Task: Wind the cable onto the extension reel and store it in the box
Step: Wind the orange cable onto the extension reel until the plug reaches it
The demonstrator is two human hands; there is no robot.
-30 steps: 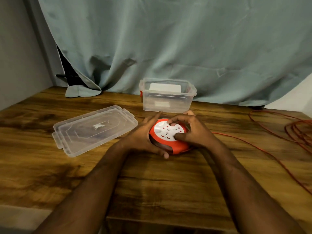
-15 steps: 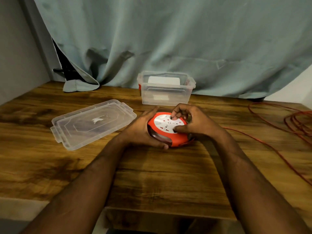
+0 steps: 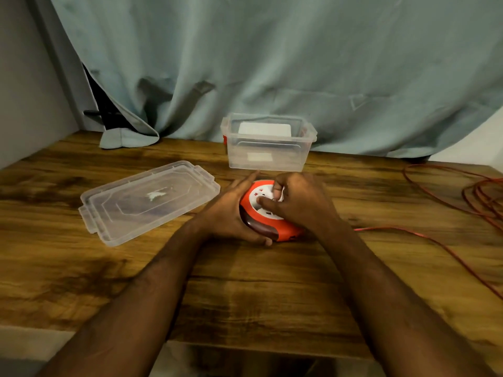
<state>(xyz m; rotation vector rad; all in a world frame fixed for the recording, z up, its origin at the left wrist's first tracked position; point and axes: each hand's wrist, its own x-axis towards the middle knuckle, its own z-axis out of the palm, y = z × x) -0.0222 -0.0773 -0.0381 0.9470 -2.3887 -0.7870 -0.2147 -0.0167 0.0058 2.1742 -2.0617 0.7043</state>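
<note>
Right hand (image 3: 296, 202) hides reel (image 3: 261, 213) top; cable (image 3: 424, 238) cut off at rt edge.

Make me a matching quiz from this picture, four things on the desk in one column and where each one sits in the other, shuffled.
Things:
1. lid
2. box
3. extension reel
4. cable

Places:
A. between the two hands
B. trailing off to the right across the table
C. flat on the table, left of the reel
D. behind the reel, near the curtain

Pairs: 1-C, 2-D, 3-A, 4-B
</note>
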